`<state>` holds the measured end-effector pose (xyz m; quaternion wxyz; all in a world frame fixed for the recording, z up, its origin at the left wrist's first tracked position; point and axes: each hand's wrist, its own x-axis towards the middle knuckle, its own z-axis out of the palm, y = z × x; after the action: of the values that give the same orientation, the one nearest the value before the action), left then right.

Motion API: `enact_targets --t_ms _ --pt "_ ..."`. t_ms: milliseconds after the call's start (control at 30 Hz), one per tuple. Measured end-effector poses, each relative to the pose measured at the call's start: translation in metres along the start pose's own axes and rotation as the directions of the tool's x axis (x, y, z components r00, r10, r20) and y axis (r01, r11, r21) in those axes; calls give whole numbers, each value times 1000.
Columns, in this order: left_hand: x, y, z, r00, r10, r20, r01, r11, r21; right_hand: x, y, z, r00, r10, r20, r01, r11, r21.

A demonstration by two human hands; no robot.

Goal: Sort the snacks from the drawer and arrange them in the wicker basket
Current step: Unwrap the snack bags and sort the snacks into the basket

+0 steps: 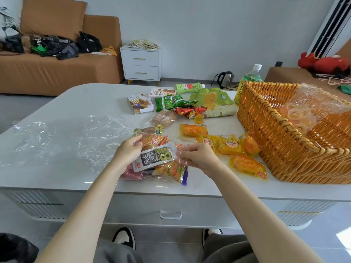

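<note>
A: Your left hand [129, 151] is curled round the left end of the clear plastic bag of mixed snack packets [167, 172], with the thumb on top. That pins it to the pale grey table [76, 99].

B: Your right hand [197, 158] pinches the bag's loose film at the other end, fingertips closed on plastic only. With 2 hands at opposite ends, you look set to pull the mouth open or close it. I can't tell which.

A: The black-and-white flat packet [154, 157] lies uppermost inside, over orange and purple wrappers, so this bag seems to be 1 sorted group.

B: Just right of your right hand, the yellow-orange wrapped snacks [228, 146] lie clustered on the table. They're near the wall of the orange woven wicker basket [275, 141], probably so they're a short reach away.

A: The basket stands at the table's right edge, and 1 crumpled clear bag of orange jelly cups [302, 111] is already in its far compartment.

B: Further back, the green packets and small boxes [171, 102] lie unbagged. An empty clear bag [57, 141] lies flat to your left, probably for the next group.
</note>
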<state>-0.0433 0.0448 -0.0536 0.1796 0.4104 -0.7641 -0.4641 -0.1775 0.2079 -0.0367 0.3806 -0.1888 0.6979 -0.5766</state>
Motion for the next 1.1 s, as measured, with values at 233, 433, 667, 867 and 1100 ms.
enact_targets --t_ms 233,433,667,867,1100 --pt "-2 -3 -2 998 -18 64 8 989 148 -8 -4 -12 991 42 129 -5 960 -279" --pt "-8 0 3 1000 -7 4 6 972 233 -8 8 2 975 -86 205 165 898 -409" --pt "-19 3 8 998 -20 -65 49 868 494 -2 10 -18 987 -160 23 157 913 -377" --pt "-38 30 38 982 174 79 -187 782 595 0 20 -39 950 -154 -270 -8 855 -519" --pt "-36 23 57 973 172 154 -230 646 728 7 21 -33 955 -177 -238 26 849 -528"
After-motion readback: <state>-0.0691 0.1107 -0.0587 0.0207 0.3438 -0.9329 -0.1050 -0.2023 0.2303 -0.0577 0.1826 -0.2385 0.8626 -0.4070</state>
